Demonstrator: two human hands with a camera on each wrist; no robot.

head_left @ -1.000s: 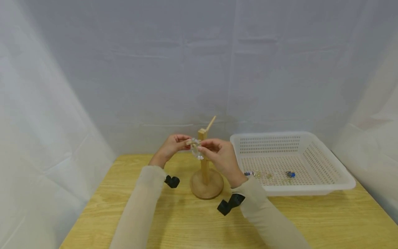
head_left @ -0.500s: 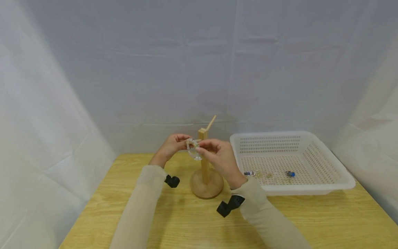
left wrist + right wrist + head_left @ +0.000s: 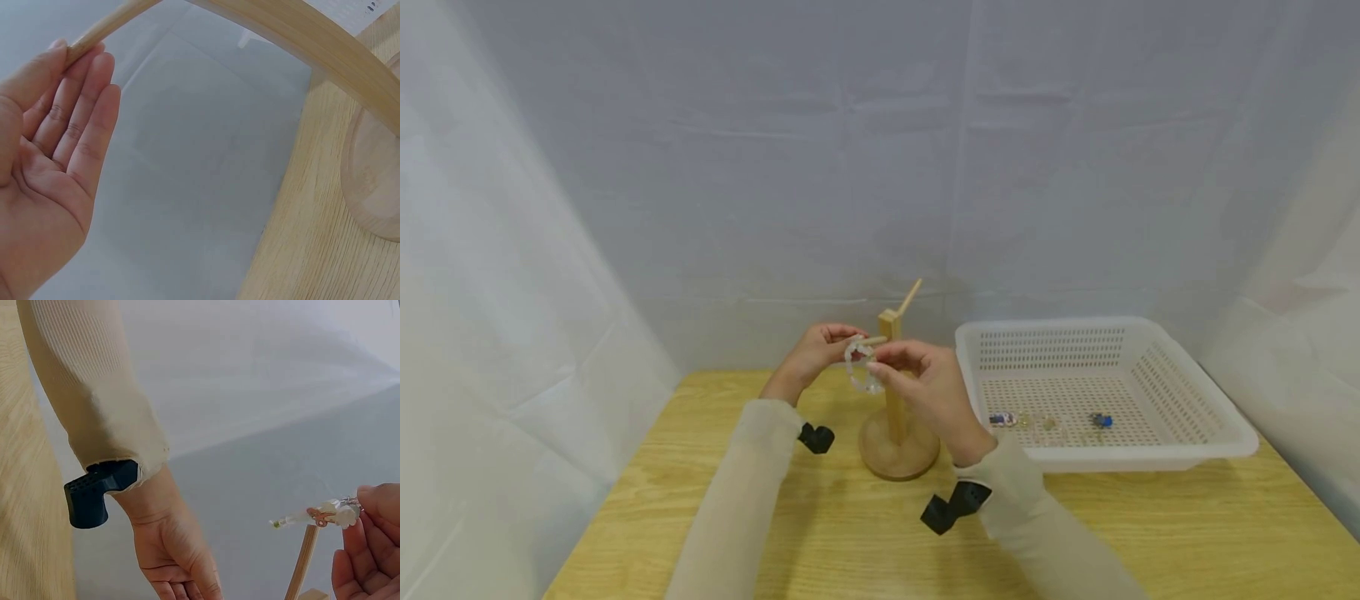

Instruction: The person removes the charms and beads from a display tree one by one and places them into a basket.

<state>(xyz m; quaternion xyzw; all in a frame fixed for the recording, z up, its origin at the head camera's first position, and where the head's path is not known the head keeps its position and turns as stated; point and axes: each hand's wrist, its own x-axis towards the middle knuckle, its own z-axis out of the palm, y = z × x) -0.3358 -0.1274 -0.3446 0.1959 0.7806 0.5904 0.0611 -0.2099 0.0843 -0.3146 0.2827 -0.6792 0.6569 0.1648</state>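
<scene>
A wooden stand [image 3: 893,408] with a round base and slanted pegs stands mid-table. My left hand [image 3: 811,357] pinches the tip of its left peg [image 3: 112,26] between thumb and fingers; the left wrist view shows the other fingers extended. My right hand [image 3: 928,387] pinches a bracelet of clear beads [image 3: 853,375] by one side, and the loop hangs beside that peg's end. In the right wrist view the bracelet [image 3: 337,514] shows whitish beads and a small pinkish charm near my right fingertips [image 3: 375,499]. Whether the loop goes round the peg, I cannot tell.
To the right is a white perforated basket [image 3: 1150,454]. Inside lie several small pieces, among them a blue one [image 3: 1102,420], a purplish one [image 3: 1002,418] and pale gold ones. A light wooden table [image 3: 850,542] lies under everything, with white sheets [image 3: 775,167] behind and at both sides.
The bracelet has shifted left toward the left peg's end, and its loop now faces the camera more openly. My right hand has dipped slightly. My left hand has hardly moved.
</scene>
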